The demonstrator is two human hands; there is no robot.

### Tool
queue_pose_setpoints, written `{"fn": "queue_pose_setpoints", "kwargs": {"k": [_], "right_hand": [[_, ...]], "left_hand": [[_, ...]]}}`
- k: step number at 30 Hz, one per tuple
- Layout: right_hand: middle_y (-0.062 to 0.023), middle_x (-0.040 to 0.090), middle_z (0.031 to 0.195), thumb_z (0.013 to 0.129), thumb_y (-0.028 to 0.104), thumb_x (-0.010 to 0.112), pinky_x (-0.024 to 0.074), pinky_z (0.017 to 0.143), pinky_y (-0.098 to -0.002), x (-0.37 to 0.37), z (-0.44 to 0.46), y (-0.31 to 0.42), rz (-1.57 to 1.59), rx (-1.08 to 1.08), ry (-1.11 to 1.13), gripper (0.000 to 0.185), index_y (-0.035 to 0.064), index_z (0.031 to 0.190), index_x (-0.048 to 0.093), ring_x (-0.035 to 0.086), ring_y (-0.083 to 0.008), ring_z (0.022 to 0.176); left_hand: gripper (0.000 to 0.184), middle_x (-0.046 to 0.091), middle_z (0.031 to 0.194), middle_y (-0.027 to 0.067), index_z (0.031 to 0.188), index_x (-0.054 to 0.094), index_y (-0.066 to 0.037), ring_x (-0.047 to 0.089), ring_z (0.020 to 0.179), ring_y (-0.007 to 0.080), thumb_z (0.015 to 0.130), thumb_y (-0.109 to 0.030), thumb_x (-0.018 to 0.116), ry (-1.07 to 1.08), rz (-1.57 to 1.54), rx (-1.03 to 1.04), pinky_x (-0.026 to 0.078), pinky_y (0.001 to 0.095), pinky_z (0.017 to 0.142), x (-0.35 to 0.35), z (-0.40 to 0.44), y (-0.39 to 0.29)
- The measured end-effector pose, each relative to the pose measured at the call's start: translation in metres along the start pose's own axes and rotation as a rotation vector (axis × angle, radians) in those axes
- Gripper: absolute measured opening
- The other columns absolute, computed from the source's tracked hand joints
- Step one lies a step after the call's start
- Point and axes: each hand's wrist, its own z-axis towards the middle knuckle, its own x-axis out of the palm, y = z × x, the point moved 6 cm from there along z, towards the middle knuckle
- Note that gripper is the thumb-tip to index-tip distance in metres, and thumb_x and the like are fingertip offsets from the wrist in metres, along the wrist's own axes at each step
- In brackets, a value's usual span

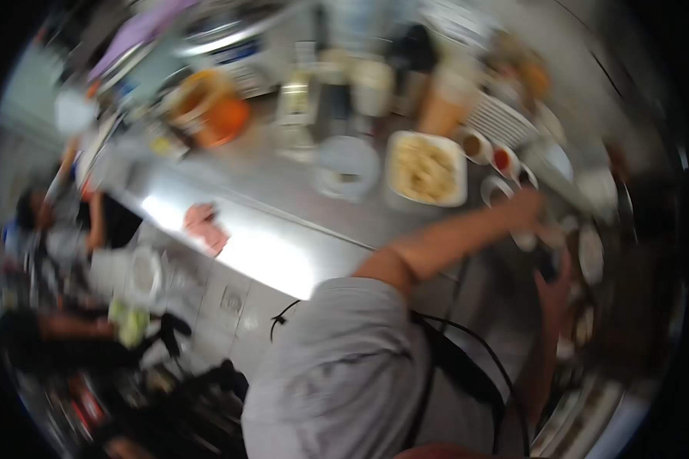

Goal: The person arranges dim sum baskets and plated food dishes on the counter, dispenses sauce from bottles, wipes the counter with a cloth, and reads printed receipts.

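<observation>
The whole view is smeared by motion. My left hand (534, 213) reaches across the steel counter, close to several small cups; its fingers are too blurred to make out. My right hand (556, 281) is just below it, with its fingers around a small dark object (546, 265) whose kind I cannot tell. A white cup (497, 189) stands beside my left wrist. Beyond it are a cup with brown contents (476, 145) and a cup with red contents (504, 159). A white square tub (427, 170) of pale yellow pieces sits left of the cups.
On the counter (264, 180) are a round translucent container (346, 167), an orange bucket (210, 107) and a pink cloth-like item (206, 227) near the edge. A ribbed white rack (500, 120) lies behind the cups. Other people (53, 222) work at the left, one near something pale green (128, 323).
</observation>
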Motion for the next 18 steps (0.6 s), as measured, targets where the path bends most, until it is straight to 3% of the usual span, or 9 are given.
{"fn": "queue_pose_setpoints", "kwargs": {"k": [1, 2, 3, 5, 6, 8, 11, 18], "right_hand": [[-0.0155, 0.040, 0.120, 0.058, 0.009, 0.065, 0.0290, 0.094, -0.0326, -0.003, -0.007, 0.003, -0.024, 0.015, 0.029, 0.074, 0.0043, 0.123, 0.031, 0.038, -0.0261, 0.112], [-0.0156, 0.041, 0.118, 0.059, 0.011, 0.065, 0.0311, 0.092, -0.0334, -0.001, -0.014, -0.013, -0.133, -0.022, 0.024, 0.071, 0.0068, 0.122, 0.033, 0.039, -0.0282, 0.111], [-0.0144, 0.042, 0.117, 0.060, 0.013, 0.065, 0.0347, 0.088, -0.0355, -0.006, -0.019, -0.007, -0.270, 0.013, 0.039, 0.069, 0.0124, 0.122, 0.033, 0.042, -0.0295, 0.107], [-0.0119, 0.048, 0.103, 0.059, 0.016, 0.067, 0.0397, 0.079, -0.0378, -0.014, -0.023, -0.008, -0.406, 0.168, 0.141, 0.072, 0.0202, 0.122, 0.033, 0.049, -0.0288, 0.093], [-0.0109, 0.050, 0.097, 0.058, 0.017, 0.067, 0.0408, 0.076, -0.0384, -0.016, -0.023, -0.009, -0.478, 0.250, 0.208, 0.073, 0.0221, 0.122, 0.032, 0.051, -0.0285, 0.089], [-0.0102, 0.050, 0.090, 0.063, 0.016, 0.062, 0.0414, 0.072, -0.0374, -0.020, -0.023, -0.008, -0.621, 0.188, 0.208, 0.064, 0.0229, 0.121, 0.035, 0.052, -0.0281, 0.084], [-0.0097, 0.051, 0.093, 0.070, 0.015, 0.054, 0.0394, 0.073, -0.0399, -0.023, -0.018, -0.007, -0.749, 0.180, 0.229, 0.053, 0.0230, 0.119, 0.037, 0.051, -0.0283, 0.086], [-0.0075, 0.053, 0.097, 0.075, 0.016, 0.048, 0.0333, 0.080, -0.0466, -0.023, 0.027, -0.006, -1.002, 0.117, 0.366, 0.031, 0.0176, 0.106, 0.048, 0.050, -0.0259, 0.092]], "left_hand": [[0.064, 0.051, 0.099, 0.0153, 0.099, 0.054, -0.007, 0.048, 0.096, 0.0299, 0.051, -0.046, 0.069, 0.044, 0.076, -0.058, 0.039, 0.0391, 0.080, -0.013, -0.015, -0.002], [0.065, 0.051, 0.099, 0.0146, 0.100, 0.053, -0.007, 0.047, 0.097, 0.0281, 0.049, -0.043, 0.071, -0.097, 0.206, -0.020, 0.039, 0.0398, 0.080, 0.001, -0.011, 0.017], [0.066, 0.049, 0.102, 0.0144, 0.102, 0.052, -0.008, 0.045, 0.100, 0.0287, 0.049, -0.043, 0.072, -0.047, 0.297, 0.028, 0.037, 0.0410, 0.081, -0.001, -0.015, 0.015], [0.076, 0.041, 0.115, 0.0189, 0.112, 0.045, -0.009, 0.035, 0.110, 0.0343, 0.050, -0.045, 0.070, 0.055, 0.407, 0.031, 0.029, 0.0429, 0.090, 0.004, -0.018, 0.013], [0.079, 0.041, 0.114, 0.0159, 0.114, 0.043, -0.009, 0.036, 0.109, 0.0332, 0.050, -0.047, 0.070, -0.005, 0.469, 0.061, 0.028, 0.0447, 0.090, 0.010, -0.018, 0.014], [0.086, 0.036, 0.121, 0.0160, 0.118, 0.038, -0.008, 0.028, 0.115, 0.0334, 0.050, -0.049, 0.070, 0.054, 0.516, 0.071, 0.024, 0.0462, 0.091, 0.022, -0.012, 0.018], [0.089, 0.037, 0.120, 0.0151, 0.119, 0.036, -0.006, 0.030, 0.113, 0.0329, 0.050, -0.049, 0.070, 0.113, 0.589, 0.102, 0.024, 0.0471, 0.090, 0.039, -0.006, 0.016], [0.082, 0.049, 0.104, 0.0111, 0.111, 0.043, -0.004, 0.038, 0.105, 0.0275, 0.049, -0.050, 0.069, 0.147, 0.638, 0.061, 0.023, 0.0468, 0.091, 0.059, 0.014, 0.020]]}}
